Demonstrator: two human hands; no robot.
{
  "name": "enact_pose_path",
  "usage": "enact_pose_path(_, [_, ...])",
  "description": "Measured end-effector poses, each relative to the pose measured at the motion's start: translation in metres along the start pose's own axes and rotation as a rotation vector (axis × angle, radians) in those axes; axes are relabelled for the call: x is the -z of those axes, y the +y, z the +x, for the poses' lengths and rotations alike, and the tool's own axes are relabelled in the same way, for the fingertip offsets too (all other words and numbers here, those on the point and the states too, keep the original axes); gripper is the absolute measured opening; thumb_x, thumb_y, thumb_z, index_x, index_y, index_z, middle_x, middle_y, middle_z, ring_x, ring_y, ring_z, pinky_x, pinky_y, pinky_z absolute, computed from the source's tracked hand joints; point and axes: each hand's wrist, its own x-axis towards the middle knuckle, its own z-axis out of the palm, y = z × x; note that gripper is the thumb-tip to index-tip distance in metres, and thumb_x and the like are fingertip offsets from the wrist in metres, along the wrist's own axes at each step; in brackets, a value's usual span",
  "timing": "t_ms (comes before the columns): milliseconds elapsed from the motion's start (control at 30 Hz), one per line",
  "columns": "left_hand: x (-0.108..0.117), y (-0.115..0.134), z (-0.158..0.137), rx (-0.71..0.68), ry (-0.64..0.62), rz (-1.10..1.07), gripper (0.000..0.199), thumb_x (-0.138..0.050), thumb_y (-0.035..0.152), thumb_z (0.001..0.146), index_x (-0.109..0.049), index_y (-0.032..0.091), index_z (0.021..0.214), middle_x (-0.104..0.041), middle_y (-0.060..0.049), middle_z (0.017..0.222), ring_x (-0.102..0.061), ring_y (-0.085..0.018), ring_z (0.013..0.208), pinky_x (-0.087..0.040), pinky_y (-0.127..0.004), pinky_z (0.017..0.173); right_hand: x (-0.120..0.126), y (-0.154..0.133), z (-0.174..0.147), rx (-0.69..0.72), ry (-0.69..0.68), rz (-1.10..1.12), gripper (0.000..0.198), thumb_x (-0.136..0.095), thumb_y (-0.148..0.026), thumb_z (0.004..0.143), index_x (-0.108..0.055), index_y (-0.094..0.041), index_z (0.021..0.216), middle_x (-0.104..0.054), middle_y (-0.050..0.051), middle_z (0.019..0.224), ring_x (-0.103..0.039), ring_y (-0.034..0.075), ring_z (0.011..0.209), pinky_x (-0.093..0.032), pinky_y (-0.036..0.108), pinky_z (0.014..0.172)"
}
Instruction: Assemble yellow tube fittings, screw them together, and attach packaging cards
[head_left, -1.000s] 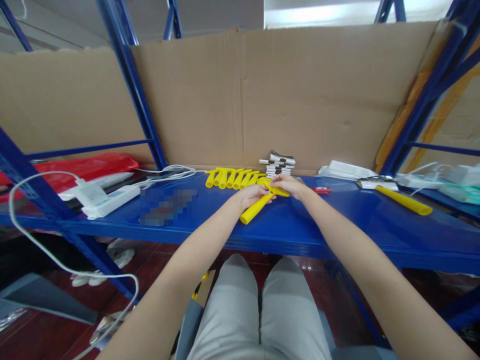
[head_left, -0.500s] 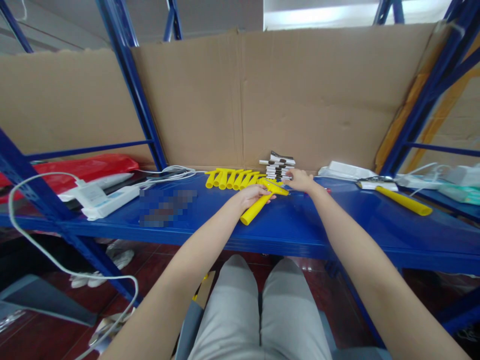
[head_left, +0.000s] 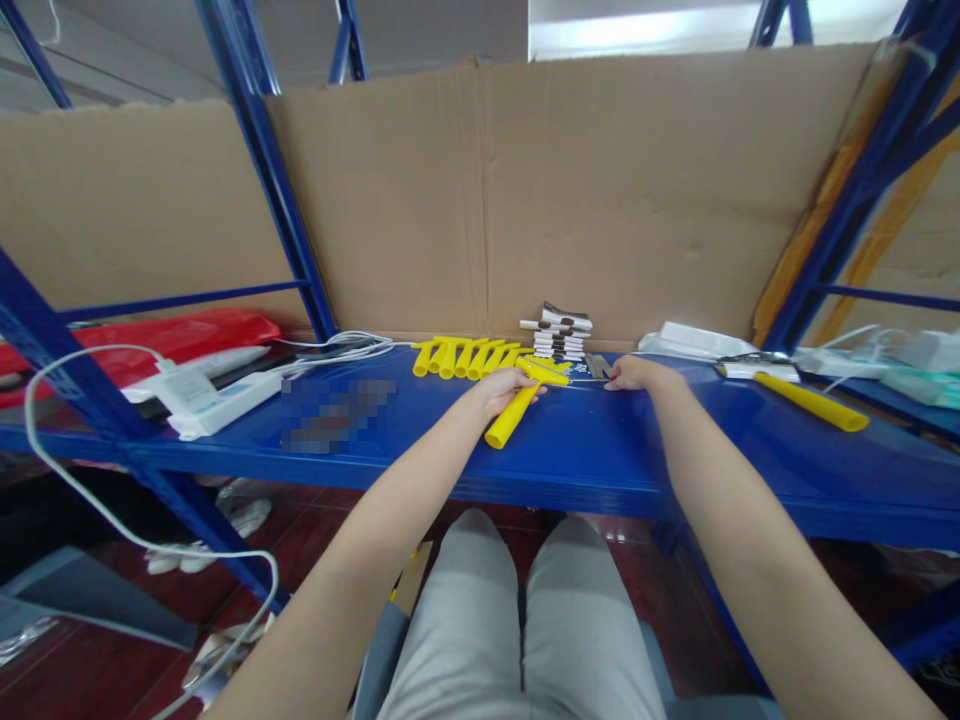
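My left hand [head_left: 506, 392] is closed around a yellow T-shaped scraper handle [head_left: 511, 418], its tube end toward me and its wide head angled to the right. My right hand [head_left: 630, 373] is closed on what looks like a screwdriver; its thin metal shaft [head_left: 589, 381] points left at the scraper head, and the fingers hide its grip. Just beyond the right fingertips lies a flat grey metal piece [head_left: 598, 366]. A stack of small black-and-white packets [head_left: 559, 335] stands behind the scraper head. Small silvery bits [head_left: 580, 368], too small to name, lie beside it.
Several more yellow handles [head_left: 466, 358] lie in a row at left. Another yellow handle [head_left: 814, 402] rests at right near white packaging [head_left: 694, 342]. A power strip [head_left: 225, 405] and cables sit on the left. Cardboard [head_left: 600, 200] closes off the back of the blue shelf [head_left: 600, 455].
My right hand has moved right and slightly down from beside the packet stack, uncovering the grey metal piece and the thin shaft. My left hand keeps the yellow handle almost in place.
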Motion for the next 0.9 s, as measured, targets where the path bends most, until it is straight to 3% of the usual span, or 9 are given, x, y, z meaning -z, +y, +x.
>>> enact_pose_path(100, [-0.001,0.000,-0.002,-0.007,0.005,-0.015,0.045,-0.048,-0.010,0.082,-0.051,0.016,0.118,-0.068,-0.010,0.104,-0.067,-0.012,0.064,-0.053,-0.022,0.058,-0.004,0.004,0.004,-0.064,-0.097,0.000,0.032,-0.069,-0.050,0.078,-0.077,-0.021,0.090,-0.075,0.008,0.089,-0.069,0.023,0.085,-0.051,0.033,0.076])
enact_pose_path(500, [-0.004,0.001,-0.005,-0.008,0.006,0.009,0.037,-0.045,-0.011,0.082,-0.055,0.013,0.109,-0.068,-0.010,0.094,-0.066,-0.012,0.061,-0.050,-0.020,0.053,-0.002,0.004,0.001,0.007,-0.066,0.052,0.026,-0.068,-0.043,0.078,-0.078,-0.019,0.080,-0.073,0.005,0.072,-0.067,0.020,0.072,-0.047,0.026,0.064])
enact_pose_path(767, [-0.002,0.000,0.000,-0.009,0.015,0.005,0.041,-0.045,-0.011,0.081,-0.056,0.012,0.113,-0.069,-0.009,0.090,-0.065,-0.012,0.060,-0.050,-0.020,0.053,0.016,-0.005,-0.009,-0.040,0.035,0.099,0.020,-0.063,-0.032,0.082,-0.075,-0.016,0.077,-0.073,0.007,0.075,-0.065,0.019,0.070,-0.043,0.026,0.060])
enact_pose_path(900, [0.000,0.000,0.001,0.006,0.057,0.027,0.042,-0.045,-0.009,0.082,-0.056,0.011,0.117,-0.070,-0.009,0.090,-0.065,-0.011,0.059,-0.052,-0.020,0.054,0.024,-0.011,-0.014,-0.086,0.188,0.081,0.019,-0.063,-0.033,0.082,-0.071,-0.019,0.092,-0.074,0.009,0.086,-0.066,0.021,0.077,-0.044,0.028,0.064])
